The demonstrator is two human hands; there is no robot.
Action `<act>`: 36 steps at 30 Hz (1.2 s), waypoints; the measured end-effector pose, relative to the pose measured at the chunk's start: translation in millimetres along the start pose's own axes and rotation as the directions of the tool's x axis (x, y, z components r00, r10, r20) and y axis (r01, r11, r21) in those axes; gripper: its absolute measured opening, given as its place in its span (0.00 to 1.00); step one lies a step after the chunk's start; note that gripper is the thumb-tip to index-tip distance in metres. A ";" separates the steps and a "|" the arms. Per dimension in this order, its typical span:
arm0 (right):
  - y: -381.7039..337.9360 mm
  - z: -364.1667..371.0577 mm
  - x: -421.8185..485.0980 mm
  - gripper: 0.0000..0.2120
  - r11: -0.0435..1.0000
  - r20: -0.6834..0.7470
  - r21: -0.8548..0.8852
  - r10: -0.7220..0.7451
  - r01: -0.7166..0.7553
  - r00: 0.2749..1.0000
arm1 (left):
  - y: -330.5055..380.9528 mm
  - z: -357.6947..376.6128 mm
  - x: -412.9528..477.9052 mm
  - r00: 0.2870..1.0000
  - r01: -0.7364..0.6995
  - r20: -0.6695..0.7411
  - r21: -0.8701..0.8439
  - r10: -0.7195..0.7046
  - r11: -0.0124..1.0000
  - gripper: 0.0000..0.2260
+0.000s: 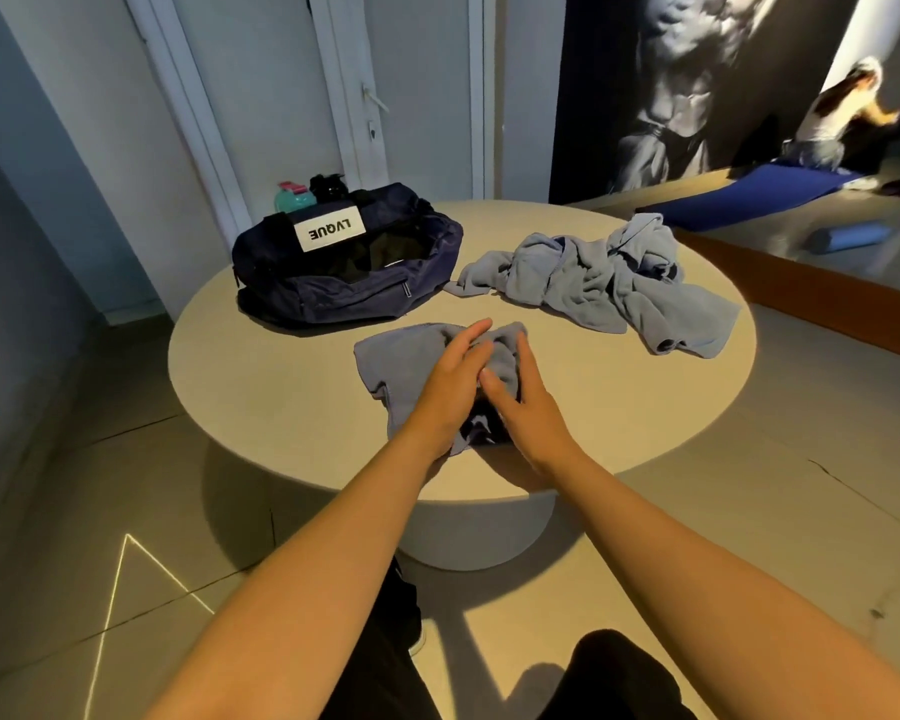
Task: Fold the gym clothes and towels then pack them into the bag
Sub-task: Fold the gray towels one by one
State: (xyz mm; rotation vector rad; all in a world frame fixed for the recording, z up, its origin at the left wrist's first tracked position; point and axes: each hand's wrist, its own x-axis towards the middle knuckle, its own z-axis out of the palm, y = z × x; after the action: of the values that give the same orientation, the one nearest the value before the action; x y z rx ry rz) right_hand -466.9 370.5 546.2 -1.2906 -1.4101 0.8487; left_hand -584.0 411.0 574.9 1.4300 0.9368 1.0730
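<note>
Presses a grey towel (401, 356) onto the round table (281, 402) with left hand (450, 394) and right hand (528, 415) flat, fingers uncurled, near an unzipped navy bag (333, 296).

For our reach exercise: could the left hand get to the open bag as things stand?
Probably yes. The bag lies open just beyond the left hand, only bare table between them; the hand presses the towel.

Round beige table (261, 387), pale tiled floor (749, 511), white door (417, 70), dark mural wall (697, 85)
</note>
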 end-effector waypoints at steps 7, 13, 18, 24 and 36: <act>21.2 -55.1 -2.2 0.32 0.983 -0.450 0.027 0.173 -0.181 0.876 | -30.4 15.1 -12.4 0.970 -0.110 -0.150 0.424 0.189 0.899 0.12; 16.8 -44.1 -6.2 0.23 0.900 -0.659 -0.336 -0.012 -0.279 0.752 | -59.1 1.4 -22.7 0.989 -0.128 0.079 0.879 0.124 0.459 0.17; 34.6 -30.1 -12.7 0.14 0.728 -0.094 -0.685 -0.124 0.026 0.988 | -56.0 -3.6 -28.3 0.995 -0.100 0.102 0.942 0.013 0.319 0.23; 23.6 -27.5 -24.9 0.15 0.565 -0.150 -0.822 -0.107 -0.064 0.983 | -54.2 -31.4 -39.0 0.995 0.071 -0.050 0.965 -0.088 0.252 0.24; 1.5 -37.2 37.2 0.16 0.563 -0.117 -0.826 -0.114 -0.032 0.987 | -35.2 -11.9 12.1 0.993 -0.116 0.100 0.874 0.058 0.473 0.15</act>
State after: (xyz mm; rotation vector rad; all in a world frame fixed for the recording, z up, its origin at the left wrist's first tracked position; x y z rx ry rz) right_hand -428.1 402.4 562.0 -1.9588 -1.7751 -0.0455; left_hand -591.7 430.3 541.8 2.3684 1.5075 0.5645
